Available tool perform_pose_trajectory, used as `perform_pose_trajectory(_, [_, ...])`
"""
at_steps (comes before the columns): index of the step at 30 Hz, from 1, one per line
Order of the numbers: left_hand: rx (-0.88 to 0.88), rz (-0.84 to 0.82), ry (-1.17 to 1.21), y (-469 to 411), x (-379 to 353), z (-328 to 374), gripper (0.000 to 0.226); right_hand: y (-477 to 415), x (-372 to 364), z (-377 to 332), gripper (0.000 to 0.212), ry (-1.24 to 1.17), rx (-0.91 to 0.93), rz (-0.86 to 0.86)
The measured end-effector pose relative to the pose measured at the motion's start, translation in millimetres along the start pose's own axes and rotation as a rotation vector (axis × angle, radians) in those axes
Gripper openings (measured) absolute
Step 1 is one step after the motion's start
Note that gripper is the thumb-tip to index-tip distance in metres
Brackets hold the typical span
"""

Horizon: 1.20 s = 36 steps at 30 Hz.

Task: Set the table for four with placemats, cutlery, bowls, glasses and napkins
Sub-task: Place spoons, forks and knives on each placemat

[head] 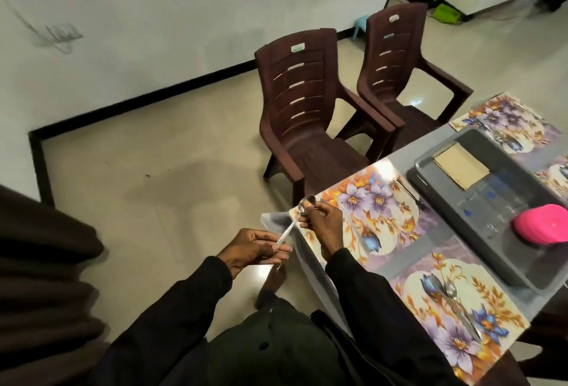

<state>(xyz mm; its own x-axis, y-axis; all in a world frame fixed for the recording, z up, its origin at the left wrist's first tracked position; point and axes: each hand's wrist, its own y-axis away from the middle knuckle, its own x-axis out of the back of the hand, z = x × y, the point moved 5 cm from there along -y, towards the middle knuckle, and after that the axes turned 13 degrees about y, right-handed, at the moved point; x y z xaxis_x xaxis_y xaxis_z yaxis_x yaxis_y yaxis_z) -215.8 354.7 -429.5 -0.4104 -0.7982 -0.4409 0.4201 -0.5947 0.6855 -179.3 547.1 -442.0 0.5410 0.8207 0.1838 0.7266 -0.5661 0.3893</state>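
My right hand (322, 219) grips a metal spoon (307, 202) near its bowl, just off the table's corner. My left hand (255, 248) pinches the spoon's handle end, which looks pale and blurred. Beside my right hand lies a floral placemat (378, 210) with a fork (410, 192) on its far side. A nearer floral placemat (461, 308) carries a spoon and other cutlery (458, 302). Two more floral placemats (510, 124) lie partly hidden further along the table. A grey tray (479, 201) holds napkins (461, 165), clear glasses (491, 207) and pink bowls (544, 224).
Two brown plastic chairs (307, 115) stand at the table's far side. A clear cover hangs over the table corner (276, 221). A dark curtain or cloth fills the left edge. My foot (272, 281) shows on the beige floor below my hands.
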Motion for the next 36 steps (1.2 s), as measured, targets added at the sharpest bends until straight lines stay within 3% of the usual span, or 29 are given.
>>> perform_pose_trajectory(2, [0.011,-0.001,-0.043,-23,-7,27,0.023,-23,7,-9,0.028,-0.093,-0.075,0.017])
perform_pose_trajectory(5, [0.000,-0.033,-0.093,-60,-19,61,0.023,-51,13,-21,0.007,-0.219,-0.150,-0.024])
perform_pose_trajectory(9, [0.019,-0.069,-0.130,-104,-37,90,0.023,-75,25,-26,0.026,-0.239,-0.138,-0.020])
perform_pose_trajectory(14, [0.089,-0.157,-0.271,-156,-71,117,0.022,-94,47,-23,0.013,-0.301,-0.203,0.101])
perform_pose_trajectory(20, [0.231,-0.289,-0.400,-212,-111,125,0.021,-109,83,-8,0.005,-0.427,-0.262,0.418])
perform_pose_trajectory(30, [0.371,-0.492,-0.619,-295,-158,168,0.028,-113,102,10,0.012,-0.636,-0.362,0.940])
perform_pose_trajectory(36, [0.368,-0.550,-0.668,-338,-166,204,0.026,-96,74,61,0.006,-0.701,-0.619,1.207])
